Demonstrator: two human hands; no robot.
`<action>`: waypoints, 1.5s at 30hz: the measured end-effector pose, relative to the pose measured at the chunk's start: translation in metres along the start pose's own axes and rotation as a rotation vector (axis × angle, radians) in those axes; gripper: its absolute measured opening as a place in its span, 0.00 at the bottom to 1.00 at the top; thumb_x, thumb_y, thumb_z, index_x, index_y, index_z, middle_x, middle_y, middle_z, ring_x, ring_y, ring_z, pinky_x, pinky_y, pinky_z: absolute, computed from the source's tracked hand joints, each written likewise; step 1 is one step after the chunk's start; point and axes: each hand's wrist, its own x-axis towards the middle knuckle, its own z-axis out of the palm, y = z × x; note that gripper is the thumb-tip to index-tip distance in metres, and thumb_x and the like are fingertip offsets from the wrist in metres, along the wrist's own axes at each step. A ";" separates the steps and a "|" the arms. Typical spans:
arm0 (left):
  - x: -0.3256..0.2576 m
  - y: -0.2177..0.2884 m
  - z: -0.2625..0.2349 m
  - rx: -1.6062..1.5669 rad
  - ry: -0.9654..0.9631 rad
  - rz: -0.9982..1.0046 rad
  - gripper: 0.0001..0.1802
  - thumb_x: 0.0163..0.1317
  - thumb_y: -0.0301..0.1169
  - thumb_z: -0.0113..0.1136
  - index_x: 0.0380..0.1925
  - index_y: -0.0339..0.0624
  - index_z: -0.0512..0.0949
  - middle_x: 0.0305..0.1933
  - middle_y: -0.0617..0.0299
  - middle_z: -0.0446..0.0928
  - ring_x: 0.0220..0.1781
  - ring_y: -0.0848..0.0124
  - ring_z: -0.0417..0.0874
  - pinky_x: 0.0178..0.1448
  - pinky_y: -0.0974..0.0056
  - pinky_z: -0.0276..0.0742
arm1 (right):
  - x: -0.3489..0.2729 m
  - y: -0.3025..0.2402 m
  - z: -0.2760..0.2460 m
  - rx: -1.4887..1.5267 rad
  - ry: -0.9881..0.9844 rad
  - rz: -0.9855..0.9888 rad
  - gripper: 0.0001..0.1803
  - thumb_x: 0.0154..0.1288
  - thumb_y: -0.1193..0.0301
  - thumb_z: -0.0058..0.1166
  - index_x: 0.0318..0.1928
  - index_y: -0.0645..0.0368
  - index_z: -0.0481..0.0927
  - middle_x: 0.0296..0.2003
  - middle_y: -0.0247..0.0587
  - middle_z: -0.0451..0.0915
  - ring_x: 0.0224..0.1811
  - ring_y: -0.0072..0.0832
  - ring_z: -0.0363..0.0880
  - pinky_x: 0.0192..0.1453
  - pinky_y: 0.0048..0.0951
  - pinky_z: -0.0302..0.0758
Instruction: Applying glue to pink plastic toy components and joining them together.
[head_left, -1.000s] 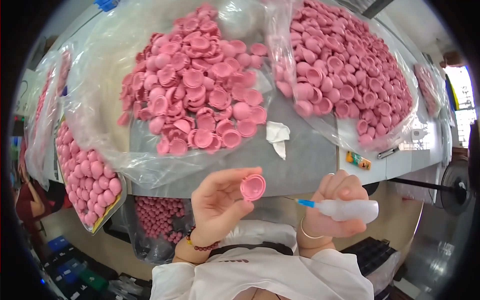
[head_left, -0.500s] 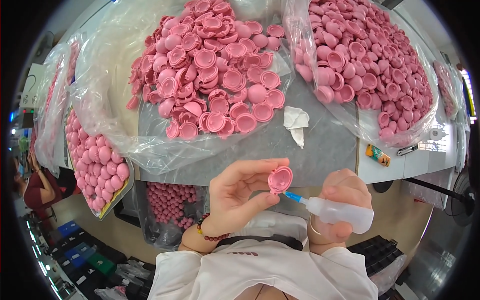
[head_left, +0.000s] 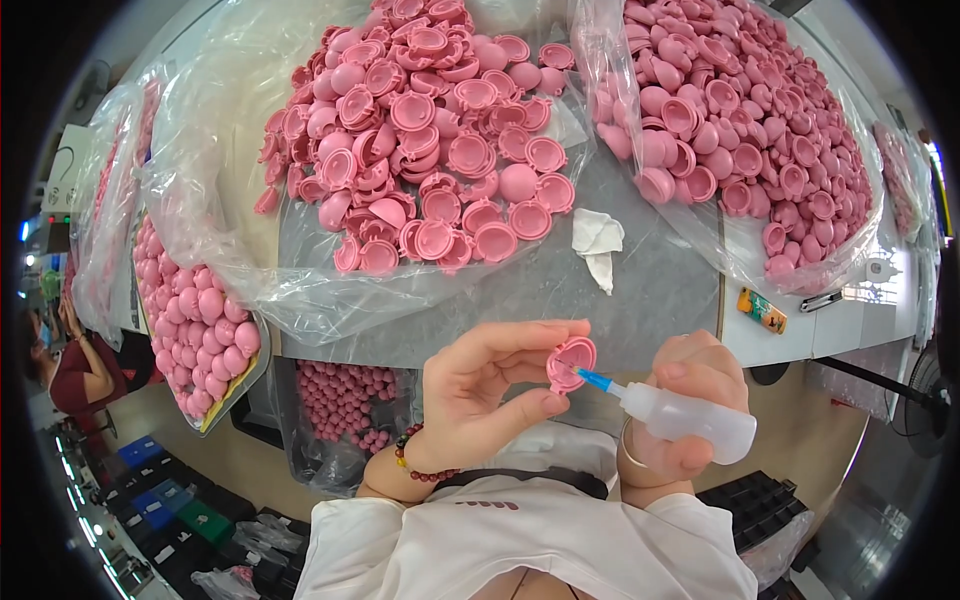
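My left hand (head_left: 490, 385) pinches a pink plastic half-shell (head_left: 571, 365) between thumb and fingers, its hollow side turned toward the right. In my right hand (head_left: 695, 385) lies a translucent white squeeze bottle (head_left: 700, 420) with a blue needle tip (head_left: 597, 380). The tip reaches into the hollow of the half-shell, near its inner wall. Whether any liquid comes out is too small to see. Both hands are in front of the table's near edge, above my lap.
Loose pink half-shells (head_left: 435, 150) are heaped on plastic sheeting; another bagful (head_left: 740, 130) is at the right. A crumpled white tissue (head_left: 597, 245), a lighter (head_left: 762, 310) and a nail clipper (head_left: 820, 301) lie on the table. A tray of pink balls (head_left: 205, 340) stands left. Another person (head_left: 85, 370) sits beyond it.
The bottle's blue tip has moved from the half-shell's lower rim into its hollow. Both hands have shifted slightly right, and the half-shell is turned a little.
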 end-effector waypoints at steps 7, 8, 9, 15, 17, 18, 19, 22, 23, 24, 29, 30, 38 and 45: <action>0.001 0.000 0.000 0.042 -0.016 0.015 0.24 0.48 0.16 0.61 0.46 0.30 0.66 0.52 0.35 0.68 0.51 0.62 0.75 0.54 0.63 0.73 | -0.002 -0.003 -0.001 -0.023 0.052 0.064 0.34 0.56 0.41 0.43 0.30 0.64 0.77 0.18 0.33 0.66 0.16 0.23 0.62 0.18 0.23 0.56; 0.001 0.000 0.000 0.042 -0.015 0.014 0.24 0.48 0.16 0.61 0.46 0.30 0.66 0.52 0.35 0.68 0.51 0.62 0.75 0.54 0.63 0.73 | -0.003 -0.005 0.000 -0.022 0.119 0.117 0.33 0.54 0.39 0.46 0.29 0.62 0.79 0.19 0.33 0.70 0.17 0.24 0.67 0.19 0.24 0.62; 0.000 0.000 0.000 0.037 -0.011 0.015 0.24 0.47 0.15 0.61 0.46 0.30 0.66 0.52 0.35 0.68 0.51 0.62 0.75 0.54 0.62 0.73 | -0.003 -0.005 -0.001 -0.022 0.119 0.119 0.33 0.54 0.39 0.46 0.29 0.62 0.79 0.19 0.33 0.70 0.17 0.24 0.67 0.19 0.24 0.62; -0.002 0.004 -0.001 0.255 0.001 0.110 0.24 0.43 0.13 0.62 0.44 0.29 0.69 0.50 0.37 0.69 0.51 0.59 0.75 0.51 0.62 0.75 | -0.004 -0.003 -0.002 -0.056 0.048 0.161 0.33 0.55 0.40 0.45 0.30 0.61 0.79 0.20 0.33 0.70 0.17 0.24 0.67 0.20 0.24 0.63; -0.002 0.005 -0.001 0.380 0.009 0.150 0.24 0.42 0.12 0.62 0.44 0.29 0.71 0.50 0.37 0.70 0.51 0.58 0.75 0.50 0.62 0.76 | -0.005 0.004 -0.001 -0.013 0.012 0.005 0.33 0.59 0.44 0.42 0.34 0.68 0.76 0.18 0.32 0.61 0.17 0.21 0.57 0.17 0.21 0.49; -0.002 0.005 -0.002 0.486 0.006 0.210 0.24 0.41 0.12 0.63 0.43 0.29 0.71 0.48 0.38 0.71 0.50 0.57 0.76 0.49 0.62 0.76 | -0.005 0.004 -0.001 -0.014 0.012 0.006 0.33 0.59 0.44 0.42 0.34 0.68 0.76 0.18 0.32 0.61 0.17 0.21 0.57 0.17 0.21 0.49; -0.002 0.006 -0.003 0.594 0.005 0.272 0.24 0.40 0.12 0.64 0.42 0.29 0.72 0.47 0.38 0.72 0.49 0.57 0.77 0.49 0.62 0.76 | -0.005 0.004 0.001 -0.017 0.011 0.016 0.33 0.59 0.44 0.42 0.34 0.68 0.76 0.18 0.32 0.61 0.17 0.21 0.57 0.17 0.21 0.49; 0.000 0.006 -0.004 0.707 0.028 0.338 0.25 0.39 0.13 0.64 0.42 0.29 0.72 0.45 0.38 0.74 0.47 0.56 0.78 0.48 0.63 0.76 | -0.003 0.003 0.002 -0.027 -0.010 0.038 0.33 0.59 0.44 0.42 0.34 0.67 0.76 0.18 0.33 0.62 0.17 0.21 0.57 0.17 0.21 0.50; 0.001 0.006 -0.004 0.707 0.028 0.339 0.25 0.39 0.13 0.64 0.42 0.29 0.72 0.45 0.38 0.74 0.47 0.56 0.78 0.48 0.63 0.76 | -0.003 0.003 0.002 -0.036 -0.029 0.050 0.33 0.59 0.44 0.42 0.35 0.67 0.76 0.19 0.34 0.62 0.18 0.22 0.58 0.17 0.21 0.50; 0.001 0.005 -0.003 0.747 0.039 0.349 0.24 0.39 0.13 0.64 0.42 0.30 0.73 0.45 0.38 0.74 0.47 0.56 0.78 0.48 0.63 0.75 | -0.004 0.004 0.002 -0.037 -0.029 0.050 0.33 0.59 0.44 0.42 0.35 0.67 0.76 0.19 0.34 0.62 0.18 0.22 0.58 0.17 0.21 0.50; 0.004 -0.001 -0.007 0.772 0.034 0.408 0.22 0.42 0.16 0.64 0.41 0.31 0.71 0.46 0.38 0.73 0.46 0.56 0.79 0.48 0.64 0.75 | -0.002 0.014 -0.009 -0.071 0.108 -0.024 0.32 0.60 0.45 0.43 0.43 0.67 0.72 0.23 0.37 0.67 0.22 0.25 0.62 0.23 0.20 0.56; 0.002 -0.002 -0.008 0.471 0.071 0.299 0.21 0.44 0.18 0.64 0.41 0.33 0.69 0.47 0.39 0.73 0.45 0.56 0.79 0.47 0.63 0.75 | 0.000 0.020 -0.014 -0.136 0.101 -0.057 0.22 0.61 0.59 0.50 0.44 0.67 0.71 0.28 0.42 0.72 0.26 0.24 0.64 0.29 0.19 0.60; 0.001 -0.022 -0.017 -0.799 -0.258 -0.176 0.23 0.53 0.26 0.60 0.49 0.39 0.66 0.51 0.38 0.69 0.39 0.60 0.80 0.44 0.61 0.76 | 0.018 0.039 -0.019 -0.365 -0.130 0.401 0.19 0.48 0.81 0.57 0.43 0.63 0.72 0.39 0.40 0.77 0.34 0.18 0.70 0.35 0.18 0.66; 0.004 -0.011 -0.004 -0.468 -0.047 -0.223 0.21 0.50 0.27 0.64 0.43 0.39 0.67 0.47 0.44 0.74 0.32 0.63 0.80 0.35 0.64 0.78 | 0.054 0.041 -0.079 -0.963 0.096 0.187 0.15 0.50 0.77 0.57 0.41 0.64 0.73 0.30 0.35 0.76 0.30 0.20 0.71 0.35 0.21 0.68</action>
